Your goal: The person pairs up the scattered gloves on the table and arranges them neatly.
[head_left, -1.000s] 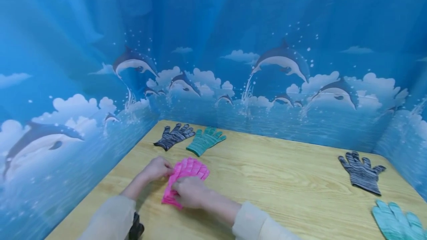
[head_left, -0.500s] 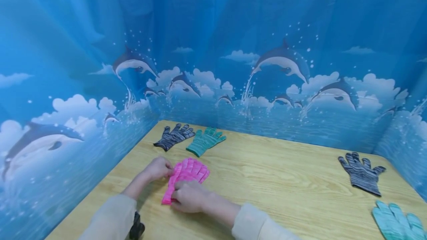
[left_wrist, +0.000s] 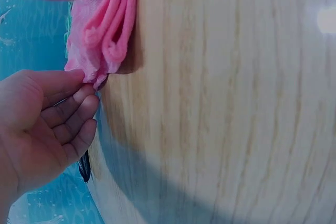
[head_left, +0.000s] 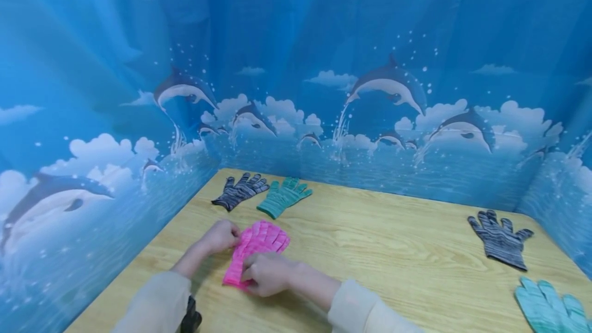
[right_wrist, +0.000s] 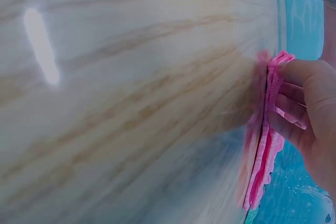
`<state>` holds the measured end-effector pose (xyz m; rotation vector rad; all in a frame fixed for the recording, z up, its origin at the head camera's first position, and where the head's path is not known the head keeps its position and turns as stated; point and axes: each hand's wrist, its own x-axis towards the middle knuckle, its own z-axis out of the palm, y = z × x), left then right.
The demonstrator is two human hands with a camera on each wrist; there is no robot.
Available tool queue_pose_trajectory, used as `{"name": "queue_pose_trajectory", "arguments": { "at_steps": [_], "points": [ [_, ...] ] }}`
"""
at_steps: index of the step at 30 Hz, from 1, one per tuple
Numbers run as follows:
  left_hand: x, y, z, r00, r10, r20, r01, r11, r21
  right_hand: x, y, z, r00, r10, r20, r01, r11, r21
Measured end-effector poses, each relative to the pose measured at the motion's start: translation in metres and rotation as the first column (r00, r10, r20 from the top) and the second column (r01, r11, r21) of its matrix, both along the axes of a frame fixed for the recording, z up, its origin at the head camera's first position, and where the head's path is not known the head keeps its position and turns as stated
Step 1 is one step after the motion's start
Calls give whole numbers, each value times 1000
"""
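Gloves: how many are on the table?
5 visible: left, a pink glove, with a gray glove and a green glove beyond it; right, a second gray glove and a second green glove, partly cut off. The layered pink glove may hide another.

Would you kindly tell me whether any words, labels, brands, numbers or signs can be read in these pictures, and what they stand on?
There are none that can be read in any view.
Pink fabric, grey gloves and green gloves: no lettering visible.
Backdrop: pictures only, no readable words.
Table: wood grain only.
Black object by the left sleeve: too small and dark to tell.
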<state>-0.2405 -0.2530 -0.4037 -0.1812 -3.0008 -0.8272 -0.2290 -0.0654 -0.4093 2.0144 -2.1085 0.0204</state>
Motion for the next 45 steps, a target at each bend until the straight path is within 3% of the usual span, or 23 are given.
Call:
{"name": "queue_pose_trajectory", "arguments": {
  "at_steps": [9, 21, 29, 32, 34, 37, 41, 45],
  "points": [
    [-3, 4, -1, 1000, -4, -16, 1, 985, -172, 0, 4, 2, 996, -85, 18, 83, 993, 84],
    [-3, 10, 4, 997, 66, 31, -55, 966, -254, -1, 5, 5, 996, -89, -5, 89, 989, 118],
    [-3, 6, 1, 998, 57, 24, -50, 967, -248, -1, 4, 5, 996, -92, -21, 94, 986, 137],
    [-3, 5, 0, 1000, 6, -28, -13, 966, -258, -1, 4, 6, 995, -103, -12, 103, 985, 141],
    [-3, 4, 0, 995, -60, -75, 38, 963, -268, -1, 4, 7, 994, -111, 6, 109, 983, 147],
    [-3, 5, 2, 973, -193, -123, 150, 944, -294, -1, 4, 9, 993, -118, 32, 111, 982, 151],
    [1, 6, 7, 945, -315, -91, 276, 913, -300, -3, 7, 13, 991, -105, 80, 93, 986, 142],
    [3, 7, 7, 940, -334, -61, 304, 907, -290, -12, 17, 16, 975, -146, 170, 133, 988, 85]
  ]
}}
